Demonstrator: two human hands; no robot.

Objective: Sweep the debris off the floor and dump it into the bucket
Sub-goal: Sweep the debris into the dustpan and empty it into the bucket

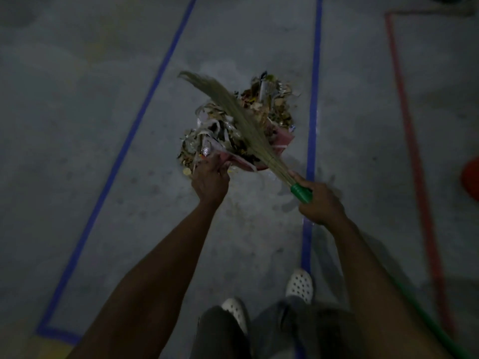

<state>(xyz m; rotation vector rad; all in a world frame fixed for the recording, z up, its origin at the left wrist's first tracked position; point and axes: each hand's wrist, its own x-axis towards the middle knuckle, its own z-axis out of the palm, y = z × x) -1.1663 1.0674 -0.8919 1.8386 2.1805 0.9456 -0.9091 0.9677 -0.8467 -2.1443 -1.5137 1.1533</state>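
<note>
Right hand (pixel 321 203): fingers are wrapped around the green collar of the broom (pixel 233 110), just below the point where the bristles are bound. The green shaft runs back under the right forearm toward the lower right corner.

Left hand (pixel 210 178): fingers are curled over the near edge of a pink receptacle (pixel 282 141). Whether this is a pan or the bucket cannot be determined.

Debris (pixel 261 104): paper strips, leaves and scraps are heaped on the receptacle, directly ahead of both hands and between them.

Broom axis: diagonal, from the right hand at lower right to the bristle tips at upper left. The bristles lie across the top of the heap.

Floor (pixel 90 112): grey, marked with blue tape lines (pixel 314 99) and a red tape line (pixel 408 125).
</note>
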